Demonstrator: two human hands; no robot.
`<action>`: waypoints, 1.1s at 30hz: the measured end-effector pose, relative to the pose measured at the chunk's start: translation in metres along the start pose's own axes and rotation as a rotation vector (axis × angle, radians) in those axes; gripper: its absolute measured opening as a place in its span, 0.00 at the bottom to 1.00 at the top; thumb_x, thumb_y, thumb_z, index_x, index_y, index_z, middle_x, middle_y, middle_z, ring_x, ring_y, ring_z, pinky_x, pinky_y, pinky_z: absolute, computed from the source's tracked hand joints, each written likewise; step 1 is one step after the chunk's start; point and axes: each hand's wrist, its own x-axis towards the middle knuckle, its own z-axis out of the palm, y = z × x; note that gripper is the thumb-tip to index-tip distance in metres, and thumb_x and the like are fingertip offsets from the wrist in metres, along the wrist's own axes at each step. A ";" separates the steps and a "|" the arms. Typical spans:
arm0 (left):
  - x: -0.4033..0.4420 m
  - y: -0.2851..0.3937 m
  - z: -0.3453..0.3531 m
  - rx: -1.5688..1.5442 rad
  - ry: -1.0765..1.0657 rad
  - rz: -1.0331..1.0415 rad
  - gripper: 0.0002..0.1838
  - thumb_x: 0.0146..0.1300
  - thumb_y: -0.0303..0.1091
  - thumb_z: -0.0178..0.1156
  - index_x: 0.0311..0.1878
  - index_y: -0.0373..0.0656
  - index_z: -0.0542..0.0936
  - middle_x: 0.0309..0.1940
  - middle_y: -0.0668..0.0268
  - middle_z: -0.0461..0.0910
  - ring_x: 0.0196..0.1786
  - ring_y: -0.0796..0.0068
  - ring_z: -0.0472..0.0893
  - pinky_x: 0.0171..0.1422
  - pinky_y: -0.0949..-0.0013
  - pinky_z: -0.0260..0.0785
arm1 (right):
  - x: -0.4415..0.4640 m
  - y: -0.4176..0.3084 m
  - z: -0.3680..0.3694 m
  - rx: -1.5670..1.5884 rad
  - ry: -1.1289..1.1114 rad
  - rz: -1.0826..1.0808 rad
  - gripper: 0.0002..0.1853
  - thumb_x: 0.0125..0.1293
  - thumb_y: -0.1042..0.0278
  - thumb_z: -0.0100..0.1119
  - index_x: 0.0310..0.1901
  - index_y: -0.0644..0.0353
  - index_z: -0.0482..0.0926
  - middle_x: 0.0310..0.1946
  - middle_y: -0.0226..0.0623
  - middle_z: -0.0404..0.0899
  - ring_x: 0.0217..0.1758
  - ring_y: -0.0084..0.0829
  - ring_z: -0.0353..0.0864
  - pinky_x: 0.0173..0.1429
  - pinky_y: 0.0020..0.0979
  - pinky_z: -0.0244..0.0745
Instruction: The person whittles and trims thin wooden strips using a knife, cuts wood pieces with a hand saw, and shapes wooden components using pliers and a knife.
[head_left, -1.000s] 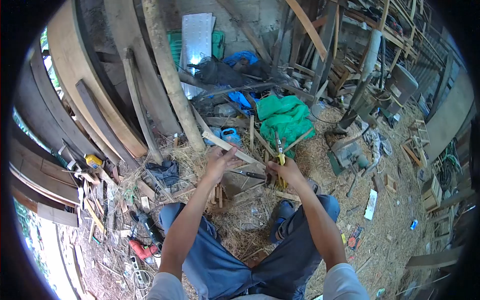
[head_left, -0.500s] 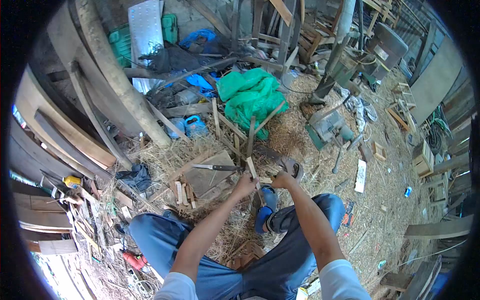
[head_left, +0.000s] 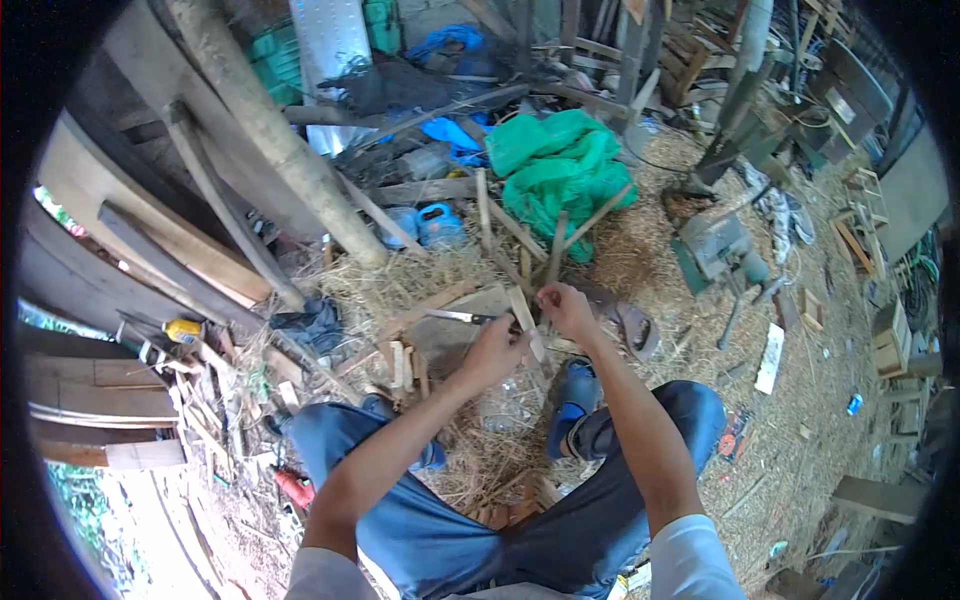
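A short pale strip of wood (head_left: 523,309) stands tilted between my hands, over the straw-covered floor. My left hand (head_left: 495,350) is closed, its fingers around the strip's lower part. Just behind that hand lies a knife (head_left: 455,315) with a bright blade and dark handle, the handle partly hidden by my fingers. It rests by a flat wooden board (head_left: 455,337). My right hand (head_left: 570,313) is beside the strip's upper right edge, fingertips pinched together; whatever is in them is too small to make out.
Several small wood pieces (head_left: 402,365) stand left of the board. Behind are a green plastic sheet (head_left: 565,175) and a blue jug (head_left: 440,226). A metal machine part (head_left: 722,250) sits to the right on wood shavings. Long planks lean at the left.
The view has shifted, so the surroundings appear further right and higher. My left hand has moved left with the wood strip, closer to the knife handle. My right hand has risen towards the strip's top.
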 end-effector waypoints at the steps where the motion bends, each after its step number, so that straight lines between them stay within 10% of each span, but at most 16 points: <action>1: -0.008 0.010 -0.024 -0.013 0.053 0.021 0.15 0.62 0.37 0.57 0.43 0.33 0.74 0.29 0.51 0.79 0.32 0.58 0.81 0.36 0.60 0.70 | 0.004 -0.004 0.016 0.035 0.008 -0.089 0.07 0.54 0.73 0.55 0.33 0.64 0.80 0.28 0.48 0.80 0.35 0.45 0.81 0.40 0.36 0.75; 12: -0.055 -0.022 -0.145 0.100 0.334 0.142 0.14 0.64 0.38 0.56 0.44 0.36 0.77 0.31 0.52 0.81 0.33 0.61 0.83 0.38 0.65 0.75 | -0.010 -0.065 0.091 -0.828 -0.260 -0.339 0.21 0.57 0.67 0.57 0.54 0.57 0.71 0.50 0.46 0.71 0.56 0.44 0.70 0.59 0.43 0.67; 18: -0.064 -0.023 -0.167 -0.047 0.364 0.183 0.16 0.64 0.37 0.57 0.48 0.36 0.75 0.33 0.53 0.81 0.35 0.64 0.82 0.41 0.65 0.74 | -0.007 -0.103 0.083 -0.715 -0.185 -0.234 0.19 0.56 0.75 0.52 0.50 0.70 0.68 0.50 0.58 0.69 0.44 0.51 0.76 0.47 0.40 0.74; 26: -0.062 -0.012 -0.189 -0.131 0.419 0.235 0.14 0.61 0.34 0.61 0.48 0.40 0.76 0.32 0.57 0.81 0.35 0.72 0.81 0.42 0.67 0.73 | -0.021 -0.212 0.057 0.075 -0.225 -0.121 0.11 0.65 0.64 0.53 0.42 0.64 0.72 0.25 0.39 0.74 0.28 0.28 0.71 0.35 0.31 0.67; 33: -0.048 -0.024 -0.187 -0.354 0.462 0.276 0.11 0.59 0.29 0.61 0.43 0.36 0.76 0.27 0.60 0.80 0.29 0.75 0.80 0.35 0.71 0.71 | -0.014 -0.234 0.072 0.177 -0.267 -0.128 0.11 0.65 0.64 0.54 0.42 0.64 0.73 0.26 0.34 0.73 0.30 0.21 0.70 0.36 0.26 0.66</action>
